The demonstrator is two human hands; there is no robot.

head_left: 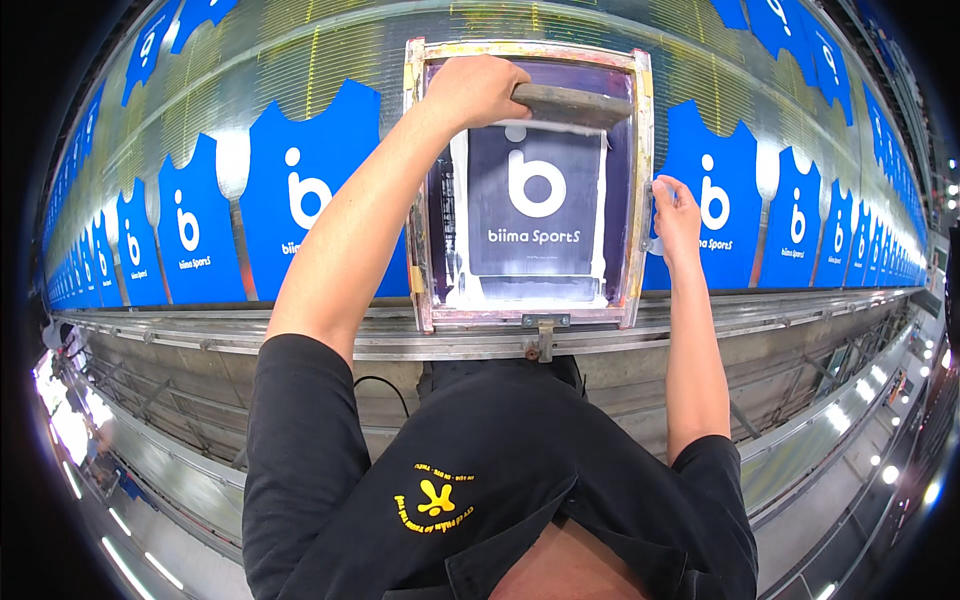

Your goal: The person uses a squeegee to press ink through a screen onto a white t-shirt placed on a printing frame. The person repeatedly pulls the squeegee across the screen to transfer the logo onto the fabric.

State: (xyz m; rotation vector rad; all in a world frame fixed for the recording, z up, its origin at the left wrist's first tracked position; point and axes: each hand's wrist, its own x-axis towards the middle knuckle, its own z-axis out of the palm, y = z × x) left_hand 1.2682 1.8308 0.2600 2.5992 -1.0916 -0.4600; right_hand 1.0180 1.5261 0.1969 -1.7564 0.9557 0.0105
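A screen printing frame [642, 130] lies over the table in front of me, its mesh showing a white round design with lettering below. My left hand [478, 90] is closed round the left end of a squeegee [575, 106], which lies crosswise near the far end of the mesh. White ink [460, 290] borders the dark stencil area inside the frame. At the frame's right rail, my right hand [676, 212] has its fingers curled together against the edge. Its fingertips are partly hidden, and a small pale piece shows below them.
Blue cut shirt panels [270, 150] with white prints lie in rows on the long table [300, 55], left and right of the frame. A metal rail [380, 345] runs along the near edge, with a bracket [545, 338] at the frame's near side. More panels line the far side.
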